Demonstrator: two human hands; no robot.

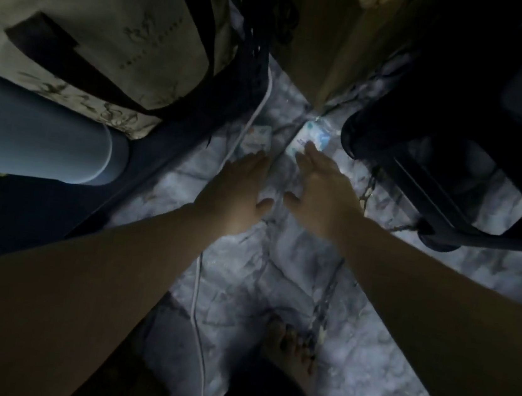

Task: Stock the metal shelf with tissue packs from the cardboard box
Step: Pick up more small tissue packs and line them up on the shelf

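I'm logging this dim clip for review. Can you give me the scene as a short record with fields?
setting: marble-pattern floor, dim light
tissue packs: two on the floor, left pack, right pack
left hand: open, fingers reaching toward the left pack
right hand: open, fingertips at the right pack
cardboard box: stands just beyond the packs
cable: white, runs along the floor
bag: beige with dark straps, at left
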